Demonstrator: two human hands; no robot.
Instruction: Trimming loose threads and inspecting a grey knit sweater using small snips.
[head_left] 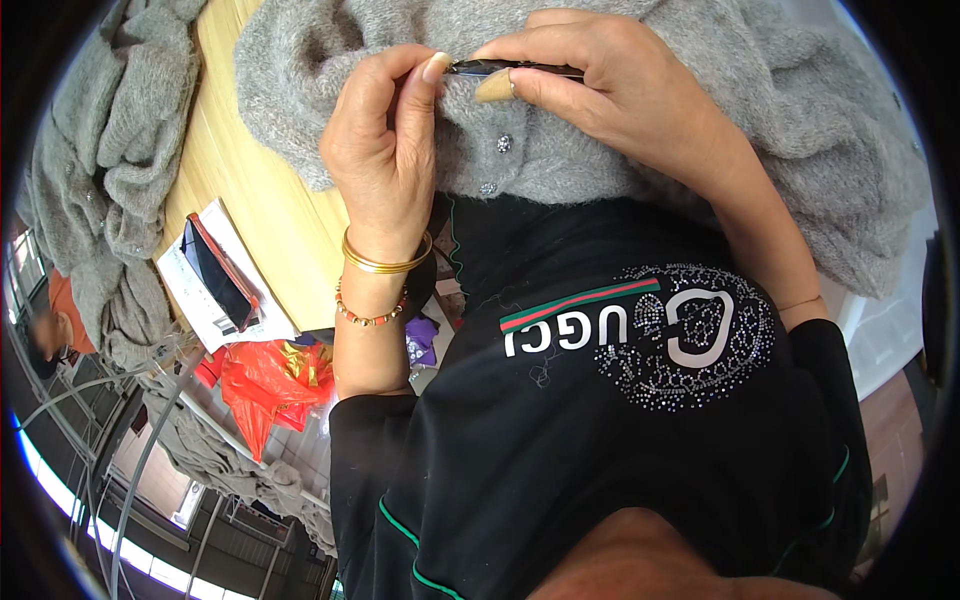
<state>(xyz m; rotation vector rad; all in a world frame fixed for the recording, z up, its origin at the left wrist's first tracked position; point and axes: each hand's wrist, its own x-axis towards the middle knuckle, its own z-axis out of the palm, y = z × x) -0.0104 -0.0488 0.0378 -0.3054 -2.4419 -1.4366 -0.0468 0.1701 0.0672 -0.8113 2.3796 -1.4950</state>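
A grey knitted cardigan (560, 165) with sparkly round buttons (504, 144) lies bunched before me, under both hands. My right hand (625, 85) is closed around a slender dark tool (490, 67), held nearly level above the knit; its exact kind does not show. A tan cover sits on the right thumb tip. The fingers of my left hand (385, 130) are pinched together at the tool's left end. Whether they grip the tip itself or something tiny at it, I cannot make out. A gold bangle and a beaded bracelet circle the left wrist.
Another grey knit garment (120, 130) hangs over the left side of the pale wooden table (270, 180). Papers with a dark, red-edged case (218, 275) lie near its edge. Below are a red plastic bag (270, 385) and more grey knitwear (215, 440). A person (65, 315) is far left.
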